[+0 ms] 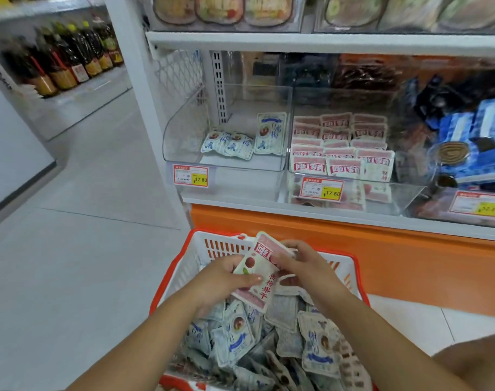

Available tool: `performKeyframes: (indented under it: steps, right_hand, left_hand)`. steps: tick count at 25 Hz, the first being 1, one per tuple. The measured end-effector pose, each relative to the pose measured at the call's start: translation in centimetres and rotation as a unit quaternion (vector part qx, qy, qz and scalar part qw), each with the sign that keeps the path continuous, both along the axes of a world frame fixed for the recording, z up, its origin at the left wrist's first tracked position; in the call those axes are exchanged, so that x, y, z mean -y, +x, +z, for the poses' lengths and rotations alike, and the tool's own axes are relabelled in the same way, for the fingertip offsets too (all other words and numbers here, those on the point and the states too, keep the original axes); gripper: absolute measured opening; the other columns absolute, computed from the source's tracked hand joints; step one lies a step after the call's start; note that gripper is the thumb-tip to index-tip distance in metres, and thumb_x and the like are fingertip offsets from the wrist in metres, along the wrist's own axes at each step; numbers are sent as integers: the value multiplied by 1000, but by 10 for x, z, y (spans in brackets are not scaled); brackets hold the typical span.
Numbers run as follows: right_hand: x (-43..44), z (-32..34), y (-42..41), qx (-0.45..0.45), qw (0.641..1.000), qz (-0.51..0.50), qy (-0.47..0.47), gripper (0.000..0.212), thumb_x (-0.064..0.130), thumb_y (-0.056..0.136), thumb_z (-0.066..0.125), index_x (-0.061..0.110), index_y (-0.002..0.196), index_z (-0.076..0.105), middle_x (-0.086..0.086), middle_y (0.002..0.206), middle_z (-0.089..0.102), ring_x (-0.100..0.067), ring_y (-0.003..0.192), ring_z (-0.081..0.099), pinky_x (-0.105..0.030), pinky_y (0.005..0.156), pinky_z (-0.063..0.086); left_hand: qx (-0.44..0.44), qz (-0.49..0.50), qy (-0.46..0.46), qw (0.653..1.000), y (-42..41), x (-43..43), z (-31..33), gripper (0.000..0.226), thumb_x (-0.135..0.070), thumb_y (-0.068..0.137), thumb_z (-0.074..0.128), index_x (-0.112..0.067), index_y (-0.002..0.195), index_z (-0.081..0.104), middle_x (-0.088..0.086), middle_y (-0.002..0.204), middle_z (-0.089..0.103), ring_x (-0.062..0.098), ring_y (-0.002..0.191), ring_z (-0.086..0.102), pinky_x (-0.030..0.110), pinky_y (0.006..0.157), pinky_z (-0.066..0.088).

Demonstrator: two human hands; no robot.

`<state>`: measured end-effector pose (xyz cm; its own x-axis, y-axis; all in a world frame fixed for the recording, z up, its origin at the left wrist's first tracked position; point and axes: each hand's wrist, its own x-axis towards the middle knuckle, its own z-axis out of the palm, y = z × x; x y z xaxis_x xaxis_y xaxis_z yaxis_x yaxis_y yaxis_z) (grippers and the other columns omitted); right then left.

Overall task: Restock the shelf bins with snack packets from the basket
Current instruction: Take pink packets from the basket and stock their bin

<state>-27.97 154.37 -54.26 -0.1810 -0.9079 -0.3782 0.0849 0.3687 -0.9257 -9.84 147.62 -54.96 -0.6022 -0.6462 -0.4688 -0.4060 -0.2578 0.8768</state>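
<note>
One wide-angle view from the person's head, facing forward and down: basket [221, 248] close below, bins [184, 136] near, straight ahead.

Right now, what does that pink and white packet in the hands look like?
The packet is a flat, plastic-looking pouch, white with pink bands at both ends, red characters and a red fruit picture. It is tilted above the basket. The left hand pinches its lower side; the right hand grips its upper edge.
</note>
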Motion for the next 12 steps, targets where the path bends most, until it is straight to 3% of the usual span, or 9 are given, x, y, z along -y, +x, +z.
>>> performKeyframes:
  steps: [4,7,9,12]
  right_hand:
    - [9,72,-46,-205,974,58,-78,11,18,84,74,22,94,70,1,88,72,-17,79,68,-32,73,57]
    - [18,148,-113,-291,939,-63,-171,10,20,83,75,21,91,70,1,87,71,-14,77,67,-30,68,55]
    - [30,190,-157,-413,890,-92,-169,11,24,81,78,24,87,69,5,83,70,-13,73,64,-26,64,49]
    - [70,215,-200,-637,770,33,-28,22,29,79,78,17,94,68,-4,88,68,-20,77,59,-31,61,42]
  left_hand:
    - [-40,12,-122,992,-42,8,41,21,-15,88,70,-22,107,69,-2,99,76,19,90,73,40,87,57]
    - [-74,44,-227,970,-74,23,79,23,-23,88,69,-35,108,67,-17,105,72,-1,97,65,28,89,54]
    - [-57,71,-334,938,-89,36,99,26,-28,89,66,-40,112,63,-25,111,65,-10,98,59,19,87,50]
    - [13,114,-484,868,-102,63,111,38,-32,90,64,-38,127,56,-16,122,58,-1,106,55,28,92,50]
